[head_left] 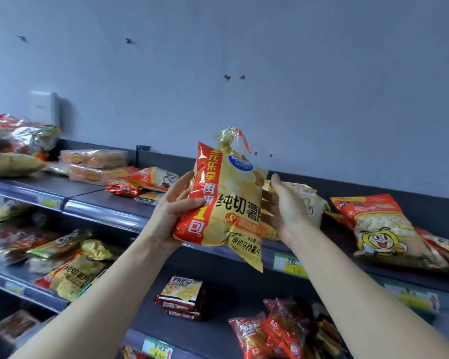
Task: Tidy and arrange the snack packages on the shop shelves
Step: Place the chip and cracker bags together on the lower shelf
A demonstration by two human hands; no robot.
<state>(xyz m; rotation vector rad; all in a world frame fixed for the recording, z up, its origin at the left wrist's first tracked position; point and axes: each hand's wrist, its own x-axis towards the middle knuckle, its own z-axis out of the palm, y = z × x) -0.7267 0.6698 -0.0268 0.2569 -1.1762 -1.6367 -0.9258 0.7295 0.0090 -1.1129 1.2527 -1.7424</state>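
Since chip bag (228, 203) looks air-puffed, prob light, slick and crushable, hold by side edges w/o squeezing the middle. Left hand (171, 211) grips its left edge, thumb in front, fingers (186, 178) curled round; right hand (285, 206) at right edge, fingers hidden, can't tell grip. Bag's mid-air over top shelf (94, 199) front, long axis vertical, tied top up

L hand (170, 213) gripping; R hand (287, 208) unclear.

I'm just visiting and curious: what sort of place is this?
Probably a shop's snack aisle: tiered shelves with price labels on their edges, stocked with snack packages like the potato chip bag the left hand grips.
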